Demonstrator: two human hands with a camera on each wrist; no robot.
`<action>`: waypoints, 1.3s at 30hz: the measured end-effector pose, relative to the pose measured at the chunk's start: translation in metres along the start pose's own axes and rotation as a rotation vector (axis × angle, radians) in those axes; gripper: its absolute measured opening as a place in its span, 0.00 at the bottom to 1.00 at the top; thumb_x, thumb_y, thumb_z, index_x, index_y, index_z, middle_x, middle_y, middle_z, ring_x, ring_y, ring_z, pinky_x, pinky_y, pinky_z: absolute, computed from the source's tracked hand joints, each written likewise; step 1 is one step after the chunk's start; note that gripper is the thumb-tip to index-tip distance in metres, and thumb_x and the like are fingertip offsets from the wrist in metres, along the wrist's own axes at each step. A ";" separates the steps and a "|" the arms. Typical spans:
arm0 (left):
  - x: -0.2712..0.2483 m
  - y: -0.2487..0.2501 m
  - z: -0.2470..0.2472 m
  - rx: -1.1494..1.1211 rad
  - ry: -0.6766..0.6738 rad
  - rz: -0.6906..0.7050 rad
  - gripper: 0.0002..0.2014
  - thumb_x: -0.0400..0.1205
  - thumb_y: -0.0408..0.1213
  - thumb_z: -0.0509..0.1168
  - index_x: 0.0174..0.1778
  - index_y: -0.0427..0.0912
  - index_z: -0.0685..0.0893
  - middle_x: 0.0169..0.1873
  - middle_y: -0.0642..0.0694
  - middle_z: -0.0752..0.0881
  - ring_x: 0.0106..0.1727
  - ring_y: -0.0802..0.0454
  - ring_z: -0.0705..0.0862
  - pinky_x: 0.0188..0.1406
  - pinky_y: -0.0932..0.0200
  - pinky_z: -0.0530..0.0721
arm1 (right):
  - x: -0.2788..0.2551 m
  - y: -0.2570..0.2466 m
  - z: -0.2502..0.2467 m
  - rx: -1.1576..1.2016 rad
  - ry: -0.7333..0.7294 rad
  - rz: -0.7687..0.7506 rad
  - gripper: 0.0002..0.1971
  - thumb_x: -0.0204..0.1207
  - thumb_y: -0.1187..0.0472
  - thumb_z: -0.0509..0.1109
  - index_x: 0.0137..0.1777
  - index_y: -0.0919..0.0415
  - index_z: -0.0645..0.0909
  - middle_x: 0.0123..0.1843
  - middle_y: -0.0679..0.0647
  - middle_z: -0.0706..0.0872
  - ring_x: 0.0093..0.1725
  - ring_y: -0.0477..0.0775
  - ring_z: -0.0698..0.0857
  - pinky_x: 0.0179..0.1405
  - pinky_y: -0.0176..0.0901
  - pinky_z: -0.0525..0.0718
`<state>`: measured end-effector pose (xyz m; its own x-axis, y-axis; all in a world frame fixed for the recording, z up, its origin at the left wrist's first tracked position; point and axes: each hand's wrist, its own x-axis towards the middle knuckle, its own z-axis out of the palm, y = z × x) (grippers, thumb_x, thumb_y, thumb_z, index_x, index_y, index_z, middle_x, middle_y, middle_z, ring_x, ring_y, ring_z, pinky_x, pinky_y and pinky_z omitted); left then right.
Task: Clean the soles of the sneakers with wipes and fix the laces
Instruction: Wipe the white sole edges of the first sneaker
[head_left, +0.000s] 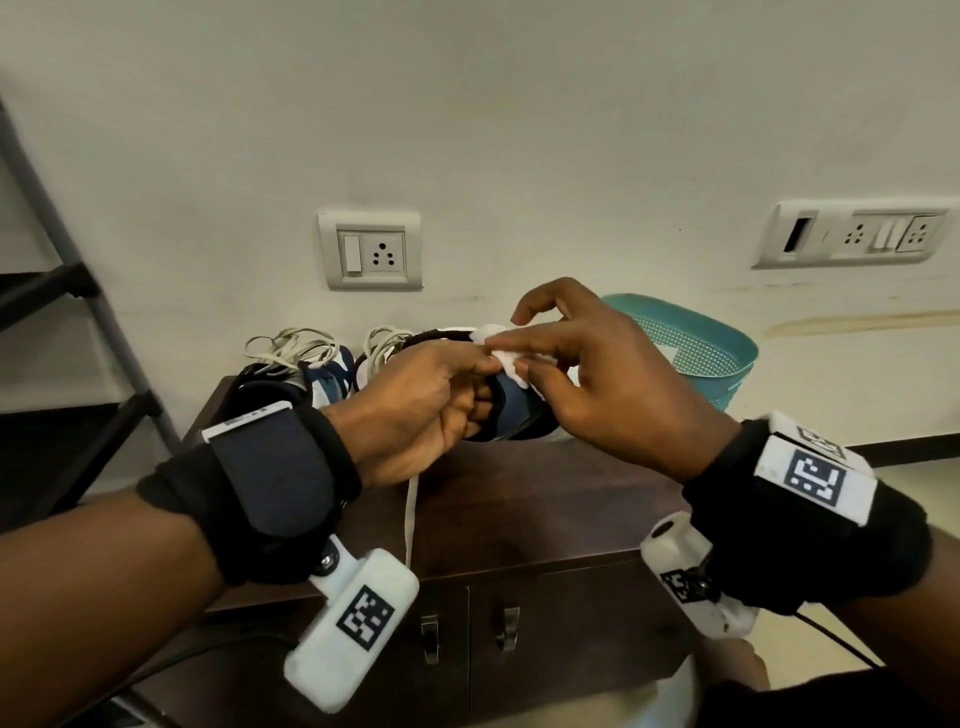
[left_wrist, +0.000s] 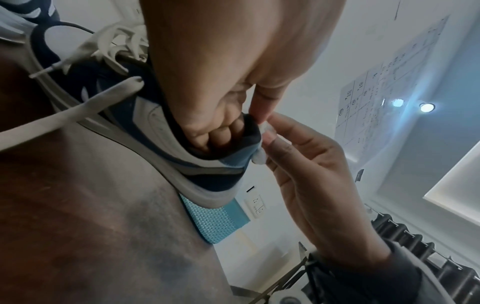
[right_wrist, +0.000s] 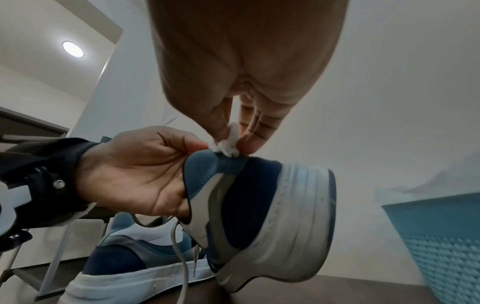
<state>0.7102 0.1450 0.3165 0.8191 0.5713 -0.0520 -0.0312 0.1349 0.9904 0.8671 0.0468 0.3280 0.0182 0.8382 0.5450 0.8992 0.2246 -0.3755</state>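
Dark wood cabinet top (head_left: 519, 499) carries two blue-and-white sneakers near its back edge, by the wall. Left hand (head_left: 415, 410) grips the nearer sneaker (right_wrist: 249, 205) at the heel collar, fingers curled inside the opening, heel raised off the top. Right hand (head_left: 597, 374) pinches a small white wipe (head_left: 498, 353) between thumb and fingertips, pressing it on the collar's top edge. Hands close together, both on this shoe. A loose lace (head_left: 410, 514) hangs toward the front edge. Second sneaker (head_left: 311, 379) rests further left. Teal basket (head_left: 711, 353) beyond the right edge.
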 end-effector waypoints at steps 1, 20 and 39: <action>0.001 -0.002 0.001 -0.017 -0.011 0.000 0.11 0.83 0.34 0.60 0.61 0.40 0.77 0.48 0.37 0.73 0.39 0.42 0.70 0.44 0.50 0.68 | -0.002 0.001 -0.001 -0.022 -0.024 -0.016 0.14 0.82 0.62 0.70 0.64 0.49 0.89 0.63 0.43 0.80 0.47 0.38 0.80 0.46 0.24 0.76; 0.017 -0.026 0.033 0.156 -0.039 -0.135 0.12 0.89 0.29 0.56 0.39 0.43 0.75 0.27 0.48 0.75 0.27 0.55 0.73 0.30 0.63 0.72 | -0.067 0.039 0.012 0.226 0.158 0.230 0.08 0.74 0.65 0.79 0.52 0.56 0.93 0.48 0.44 0.91 0.48 0.42 0.90 0.48 0.43 0.90; 0.025 -0.023 0.045 0.229 0.013 -0.233 0.19 0.93 0.39 0.50 0.38 0.45 0.77 0.22 0.51 0.76 0.22 0.57 0.71 0.24 0.65 0.69 | -0.053 0.033 0.006 0.220 0.182 0.207 0.08 0.75 0.65 0.78 0.51 0.55 0.93 0.45 0.45 0.91 0.46 0.42 0.89 0.46 0.38 0.87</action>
<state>0.7566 0.1198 0.2982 0.7815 0.5568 -0.2813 0.2875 0.0788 0.9545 0.8938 0.0125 0.2823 0.2862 0.7792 0.5576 0.7528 0.1771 -0.6340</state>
